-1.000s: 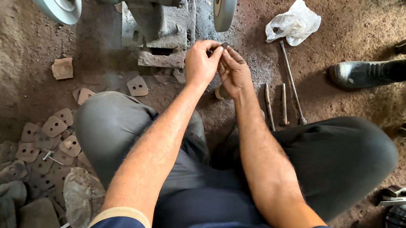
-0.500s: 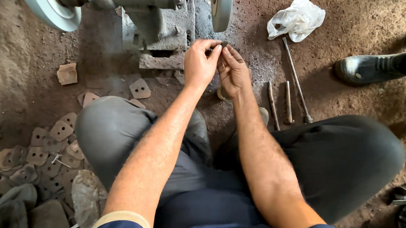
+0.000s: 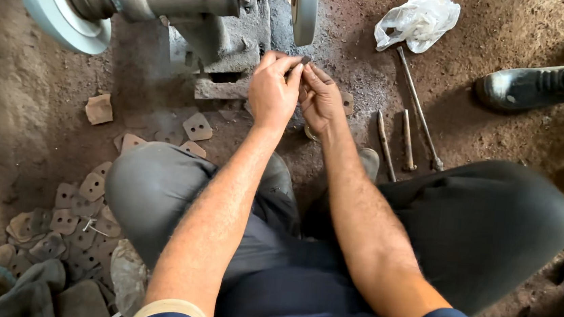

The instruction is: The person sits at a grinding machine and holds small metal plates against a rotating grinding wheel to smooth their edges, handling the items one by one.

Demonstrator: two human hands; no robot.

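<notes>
Far left of the hands, a pile of flat metal plates (image 3: 51,227) with rounded corners and small holes lies on the dirt floor (image 3: 14,108), beside the person's left knee; two more plates (image 3: 198,127) sit nearer, just left of the left hand. Above them a bench grinder (image 3: 194,1) stands on its metal base, with a pale wheel (image 3: 44,2) at the far left end of its shaft and a thinner wheel (image 3: 305,7) at the near end, just above the fingertips.

The left hand (image 3: 273,91) is closed in a pinch, with thumb and fingers curled onto a small dark metal piece (image 3: 305,60). The right hand (image 3: 321,97) meets it, its fingertips gripping the same piece from the other side. The piece sits between the two sets of fingertips, directly below the thin wheel; it is too small and too covered to tell its long axis or which way it points.

Right of the right hand, three metal rods (image 3: 407,132) lie on the floor, their long axes running roughly away from the person. A crumpled white plastic bag (image 3: 418,17) lies beyond them, and further right another person's dark boot (image 3: 526,88).
</notes>
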